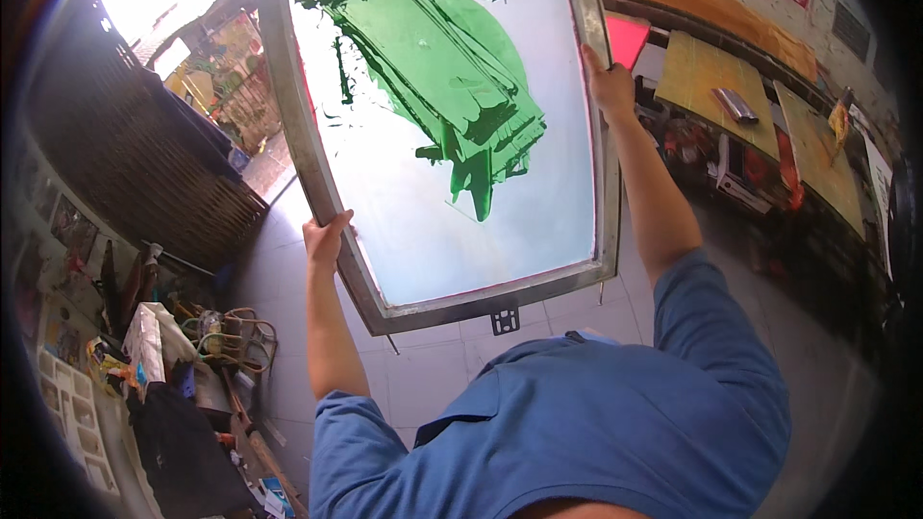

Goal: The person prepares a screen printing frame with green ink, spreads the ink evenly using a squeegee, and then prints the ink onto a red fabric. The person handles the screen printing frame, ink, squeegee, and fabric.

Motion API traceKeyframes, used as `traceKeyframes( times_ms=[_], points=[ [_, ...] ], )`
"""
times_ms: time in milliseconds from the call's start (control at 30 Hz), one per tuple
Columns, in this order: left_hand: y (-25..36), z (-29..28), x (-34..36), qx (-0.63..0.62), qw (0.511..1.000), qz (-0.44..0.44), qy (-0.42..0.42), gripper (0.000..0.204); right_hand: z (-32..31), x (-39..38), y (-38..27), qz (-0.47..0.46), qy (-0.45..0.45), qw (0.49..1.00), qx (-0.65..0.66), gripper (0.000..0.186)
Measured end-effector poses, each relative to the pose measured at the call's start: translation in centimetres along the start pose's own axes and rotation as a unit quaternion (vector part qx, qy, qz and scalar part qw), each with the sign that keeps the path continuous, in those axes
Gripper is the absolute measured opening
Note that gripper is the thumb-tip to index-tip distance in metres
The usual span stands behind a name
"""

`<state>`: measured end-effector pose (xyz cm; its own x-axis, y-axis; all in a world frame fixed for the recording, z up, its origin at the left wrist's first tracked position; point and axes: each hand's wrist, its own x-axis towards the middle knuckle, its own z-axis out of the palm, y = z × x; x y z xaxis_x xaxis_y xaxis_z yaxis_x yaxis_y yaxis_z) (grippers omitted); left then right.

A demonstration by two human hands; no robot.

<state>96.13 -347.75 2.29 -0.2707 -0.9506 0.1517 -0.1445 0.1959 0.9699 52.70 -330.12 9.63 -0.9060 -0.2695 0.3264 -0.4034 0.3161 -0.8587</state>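
Observation:
Both my hands hold up a screen printing frame [461, 309], a grey rectangular rim with a pale, see-through mesh [433, 255] stretched across it. Smeared over the upper and middle mesh is a patch of green ink [423, 43], darker along its ridged edges. My left hand [325, 238] grips the frame's left side low down, its thumb over the rim. Higher up on the opposite side, my right hand [611, 86] is closed round the right rim. Light from the doorway shines through the mesh. A small black slotted bracket [505, 321] shows just below the frame's lower edge.
Yellowish boards [716, 86] lie on a bench at the right, one with a shiny metal piece [735, 106] on it. A bright doorway and a dark slatted shutter [144, 125] stand at the far left. Coiled hoses [240, 336] and clutter lie at the lower left on the tiled floor [423, 375].

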Motion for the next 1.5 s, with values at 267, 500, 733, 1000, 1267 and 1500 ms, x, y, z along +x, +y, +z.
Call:
traceKeyframes(
  times_ms=[267, 500, 733, 1000, 1267, 1500],
  points=[
    [-5.2, 2.9, 4.9, 0.019, 0.988, -0.151, 0.012, 0.018, 1.2, 1.2, 11.9, 0.079, -0.360, 0.911, 0.187, 0.075],
    [-9.4, 5.7, 10.2, 0.025, 0.982, -0.190, 0.003, 0.018, 7.9, -1.7, 19.9, -0.044, -0.248, 0.961, 0.118, 0.078],
    [-4.2, 11.1, 21.9, 0.070, 0.991, -0.114, -0.008, 0.020, 9.7, 7.9, 13.3, -0.122, -0.137, 0.978, 0.104, 0.077],
    [0.0, 21.9, 30.8, 0.159, 0.972, -0.088, -0.147, 0.033, 5.6, 15.1, 15.3, -0.069, -0.054, 0.996, 0.002, 0.077],
    [2.4, 35.8, 39.6, 0.224, 0.939, 0.002, -0.259, 0.044, 2.6, 20.0, 17.6, 0.013, 0.049, 0.984, -0.169, 0.071],
    [-1.2, 43.6, 47.1, 0.214, 0.902, 0.020, -0.375, 0.041, 3.2, 19.7, 19.8, 0.081, 0.087, 0.968, -0.219, 0.068]
  ],
)
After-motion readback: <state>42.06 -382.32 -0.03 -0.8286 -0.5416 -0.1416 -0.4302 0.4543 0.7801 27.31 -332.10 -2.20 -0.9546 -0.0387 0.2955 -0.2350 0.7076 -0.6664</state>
